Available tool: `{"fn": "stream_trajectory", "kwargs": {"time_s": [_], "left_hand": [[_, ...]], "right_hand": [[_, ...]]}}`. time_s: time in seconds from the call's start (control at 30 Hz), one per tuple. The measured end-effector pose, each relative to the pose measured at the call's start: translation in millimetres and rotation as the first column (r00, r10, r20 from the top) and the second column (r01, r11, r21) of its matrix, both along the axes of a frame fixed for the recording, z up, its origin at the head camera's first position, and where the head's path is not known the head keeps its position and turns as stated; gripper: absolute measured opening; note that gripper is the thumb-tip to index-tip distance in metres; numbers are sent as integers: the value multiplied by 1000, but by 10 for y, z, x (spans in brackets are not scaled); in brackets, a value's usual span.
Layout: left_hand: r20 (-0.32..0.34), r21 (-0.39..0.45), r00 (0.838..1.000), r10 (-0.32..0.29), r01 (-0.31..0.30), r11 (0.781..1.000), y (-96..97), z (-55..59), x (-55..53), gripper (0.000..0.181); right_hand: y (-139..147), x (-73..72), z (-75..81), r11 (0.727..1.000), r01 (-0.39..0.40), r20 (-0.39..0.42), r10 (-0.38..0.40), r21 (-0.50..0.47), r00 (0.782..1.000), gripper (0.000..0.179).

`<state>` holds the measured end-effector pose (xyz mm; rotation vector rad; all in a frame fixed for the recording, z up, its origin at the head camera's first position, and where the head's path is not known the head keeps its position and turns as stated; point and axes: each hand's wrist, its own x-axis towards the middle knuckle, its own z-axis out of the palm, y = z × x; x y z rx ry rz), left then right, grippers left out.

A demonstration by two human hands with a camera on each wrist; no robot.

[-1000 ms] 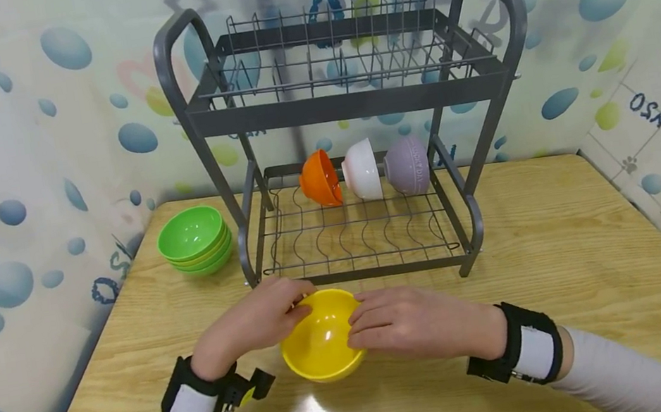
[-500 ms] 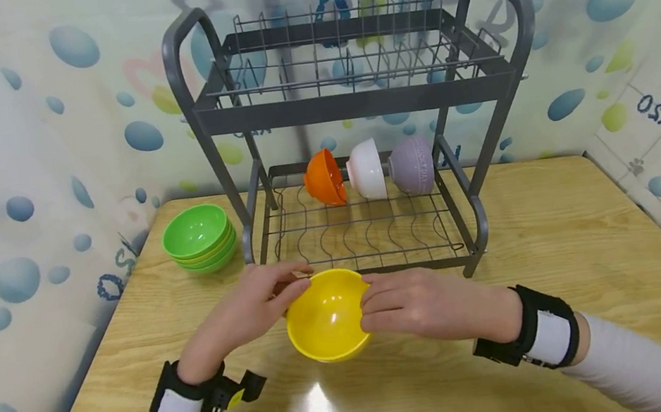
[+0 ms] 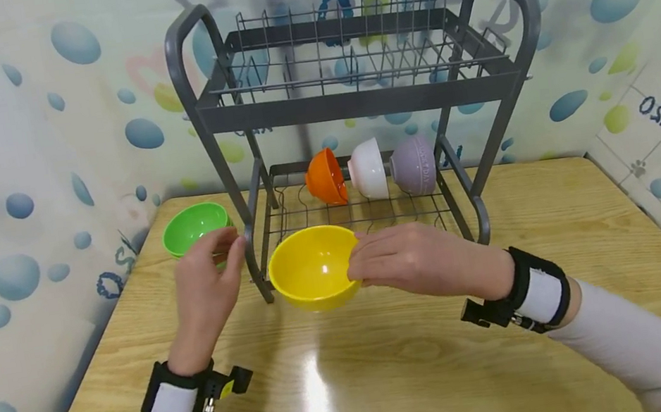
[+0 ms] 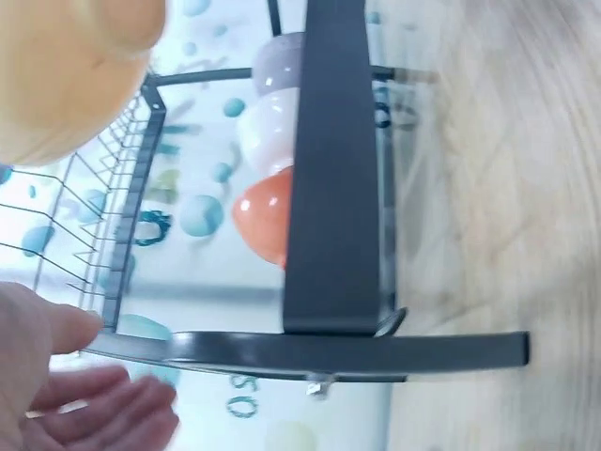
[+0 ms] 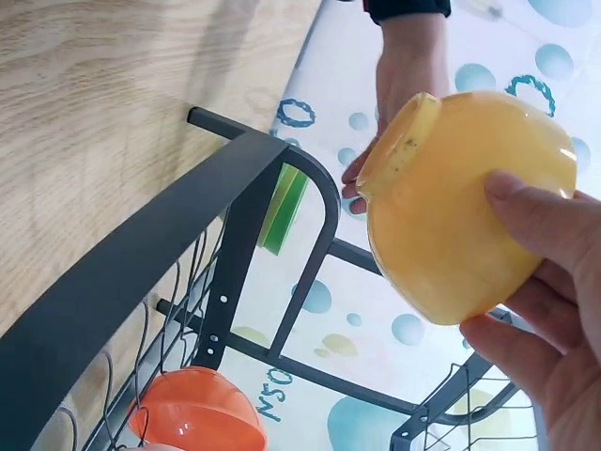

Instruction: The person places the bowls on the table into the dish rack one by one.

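My right hand grips a yellow bowl by its right rim, holding it up at the front of the dish rack's lower tier. In the right wrist view, thumb and fingers pinch the side of the yellow bowl, and its round foot shows. My left hand is off the bowl, to its left, with loosely bent fingers and nothing in them. It overlaps the stack of green bowls in the head view. In the left wrist view the left hand appears beside the rack's frame.
The dark metal dish rack has two tiers. On its lower tier an orange bowl, a white bowl and a purple bowl stand on their sides in a row. The wooden table meets patterned walls at the back and sides.
My left hand has let go of the yellow bowl and moved left toward the green stack. My right hand has raised the bowl up and toward the rack.
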<state>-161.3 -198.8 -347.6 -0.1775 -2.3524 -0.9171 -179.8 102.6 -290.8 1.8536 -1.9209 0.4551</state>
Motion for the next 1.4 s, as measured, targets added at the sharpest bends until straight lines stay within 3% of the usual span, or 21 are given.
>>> {"fn": "stream_trajectory", "kwargs": {"time_s": [0.1,0.27,0.4,0.5,0.63,0.77,0.87,0.93,1.07,1.17,1.27,1.4], "left_hand": [[92,40,996,10,-14,999,-10,-50,-47,35],[240,105,971,-10,-16,994,-20,-119,-98,44],[286,124,958,-29,-7,992,-41,-155,-135,41],[316,141,947,-49,4,990,-53,-160,-154,39],[394,243,911,-125,28,970,-72,-167,-178,40],[458,361,864,-210,35,932,-101,-163,-191,42],[480,396,843,-243,39,917,-124,-147,-195,43],[484,405,836,-257,47,913,-136,-138,-199,44],[481,406,832,-276,67,911,-157,-130,-206,45],[480,406,831,-282,74,911,-162,-131,-210,46],[476,405,832,-286,81,911,-164,-132,-214,46],[468,404,834,-292,92,910,-163,-125,-217,47]], "right_hand": [[-26,-106,15,999,33,121,-28,-36,992,25],[-97,-279,8,991,110,279,-83,-82,957,28],[-186,-399,26,980,180,409,-128,-89,903,30],[-262,-474,48,968,238,559,-155,-79,815,33],[-359,-580,56,944,324,729,-175,-68,662,36],[-444,-695,50,922,382,816,-171,-65,552,36],[-495,-782,41,920,384,873,-120,-81,472,36],[-526,-842,29,922,373,908,-67,-102,413,37],[-600,-960,-9,912,385,962,31,-138,273,40],[-670,-1042,-31,886,440,985,86,-146,152,41],[-739,-1113,-36,850,506,989,141,-148,52,41],[-812,-1182,-36,814,558,976,217,-164,-31,39]]}}
